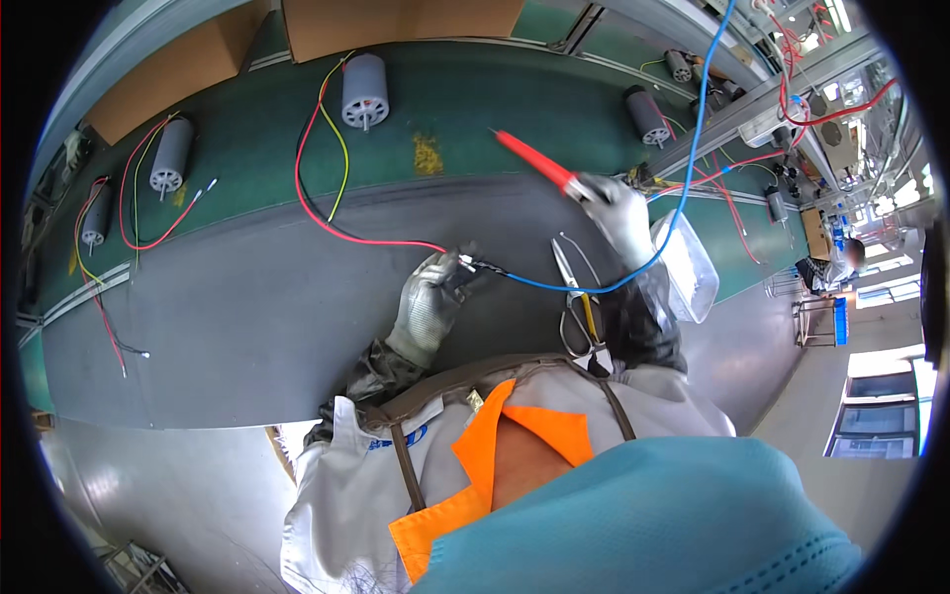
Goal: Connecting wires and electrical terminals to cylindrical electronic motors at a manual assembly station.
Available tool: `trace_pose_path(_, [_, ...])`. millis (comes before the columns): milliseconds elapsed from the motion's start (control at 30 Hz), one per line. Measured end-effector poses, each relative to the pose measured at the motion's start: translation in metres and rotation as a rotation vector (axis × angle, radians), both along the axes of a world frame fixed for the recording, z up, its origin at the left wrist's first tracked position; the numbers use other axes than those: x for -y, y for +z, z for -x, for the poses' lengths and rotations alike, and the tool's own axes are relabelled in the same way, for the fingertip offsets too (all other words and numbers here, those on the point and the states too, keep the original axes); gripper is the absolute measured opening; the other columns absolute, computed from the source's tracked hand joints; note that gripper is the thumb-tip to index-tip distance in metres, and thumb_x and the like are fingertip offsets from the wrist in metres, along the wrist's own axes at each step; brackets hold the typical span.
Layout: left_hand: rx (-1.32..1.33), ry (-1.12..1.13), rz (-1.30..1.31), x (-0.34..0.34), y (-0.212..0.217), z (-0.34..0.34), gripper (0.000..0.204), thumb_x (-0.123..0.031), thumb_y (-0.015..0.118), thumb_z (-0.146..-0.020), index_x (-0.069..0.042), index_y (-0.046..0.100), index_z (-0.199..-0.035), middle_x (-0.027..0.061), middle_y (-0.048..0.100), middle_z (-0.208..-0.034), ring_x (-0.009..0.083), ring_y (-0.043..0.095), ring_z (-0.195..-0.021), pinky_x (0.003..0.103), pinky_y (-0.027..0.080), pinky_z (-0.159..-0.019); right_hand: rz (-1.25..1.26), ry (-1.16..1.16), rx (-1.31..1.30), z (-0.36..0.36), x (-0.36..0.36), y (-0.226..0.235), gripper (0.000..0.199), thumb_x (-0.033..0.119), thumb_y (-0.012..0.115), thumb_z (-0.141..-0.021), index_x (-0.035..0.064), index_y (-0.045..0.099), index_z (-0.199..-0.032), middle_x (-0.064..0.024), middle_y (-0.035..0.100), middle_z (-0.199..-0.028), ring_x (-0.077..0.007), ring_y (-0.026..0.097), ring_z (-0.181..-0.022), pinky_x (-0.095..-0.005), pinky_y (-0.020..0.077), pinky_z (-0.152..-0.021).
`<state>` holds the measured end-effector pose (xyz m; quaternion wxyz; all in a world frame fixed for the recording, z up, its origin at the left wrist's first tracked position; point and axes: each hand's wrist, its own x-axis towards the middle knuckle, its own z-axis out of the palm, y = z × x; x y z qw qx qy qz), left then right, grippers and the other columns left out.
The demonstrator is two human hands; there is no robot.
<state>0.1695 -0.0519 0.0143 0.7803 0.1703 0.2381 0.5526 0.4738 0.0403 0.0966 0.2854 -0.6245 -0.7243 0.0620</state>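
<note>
My left hand (427,305), in a grey-white glove, is closed in a pinch at the end of a red wire (361,241) with small metal terminals. The wire leads from a grey cylindrical motor (365,91), which also has black and yellow-green wires. The black-sheathed end of a blue cable (554,287) meets the left fingertips. My gloved right hand (620,220) is wrapped round a red tapered tool (536,161) with a thin tip, pointing up and left; its exact kind is unclear. Below that hand lie scissors (567,282) and a thin yellow-handled tool (591,319).
More motors with wires stand on the green bench at left (173,153) and right (646,114). A clear plastic box (690,267) sits beside my right forearm. Cardboard boxes (396,30) line the back, and a metal frame (732,124) rises at right. A person (831,267) sits farther right.
</note>
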Motion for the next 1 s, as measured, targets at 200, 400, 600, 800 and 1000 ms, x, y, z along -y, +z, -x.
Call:
trace_pose_path(200, [-0.027,-0.052,0.069,-0.023,-0.010,-0.008,0.038,-0.034,0.054,-0.109,-0.001,0.062,-0.127,0.0068,0.070,-0.112,0.0162,0.067,-0.101,0.035,0.056,-0.093,0.211,-0.261,0.313,-0.070,0.052,-0.043,0.062,-0.001,0.066,-0.076,0.0020,0.060,-0.138,-0.0257,0.067,-0.111,-0.0413,0.067,-0.096,-0.0475,0.0545,-0.089])
trace_pose_path(400, [-0.347,0.172,-0.233,-0.046,-0.023,-0.024,0.031,-0.030,0.048,-0.111,-0.003,0.063,-0.113,0.0066,0.068,-0.109,0.0165,0.066,-0.098,0.033,0.053,-0.085,0.475,0.614,-0.336,0.019,0.089,-0.005,0.050,0.015,0.076,-0.088,0.0070,0.062,-0.135,-0.0157,0.068,-0.129,-0.0284,0.062,-0.121,-0.0443,0.0378,-0.113])
trace_pose_path(600, [-0.937,0.395,-0.118,-0.117,0.026,0.068,0.051,-0.040,0.053,-0.109,-0.002,0.069,-0.079,-0.0001,0.066,-0.072,0.0080,0.054,-0.063,0.027,0.044,-0.060,0.383,-0.111,-0.981,0.017,0.084,0.011,0.033,0.019,0.059,-0.104,-0.0033,0.061,-0.129,-0.0103,0.073,-0.092,-0.0151,0.069,-0.077,-0.0289,0.0553,-0.064])
trace_pose_path(800, [-1.019,0.301,-0.516,-0.155,0.004,0.067,0.067,-0.053,0.041,-0.110,0.001,0.077,-0.091,0.0060,0.075,-0.084,0.0155,0.068,-0.080,0.032,0.052,-0.077,0.754,0.410,-0.475,0.037,0.043,0.001,0.040,0.030,0.073,-0.098,-0.0003,0.070,-0.125,-0.0052,0.072,-0.086,-0.0080,0.061,-0.077,-0.0267,0.0526,-0.073])
trace_pose_path(1000, [-1.705,0.406,-1.066,-0.174,-0.037,0.015,0.021,-0.029,0.068,-0.092,-0.013,0.077,-0.103,0.0077,0.071,-0.105,0.0309,0.065,-0.108,0.047,0.049,-0.096,-0.030,-0.083,-0.049,0.017,-0.181,0.003,0.063,0.022,0.074,-0.088,-0.0008,0.053,-0.143,-0.0253,0.072,-0.111,-0.0421,0.069,-0.103,-0.0441,0.0561,-0.087])
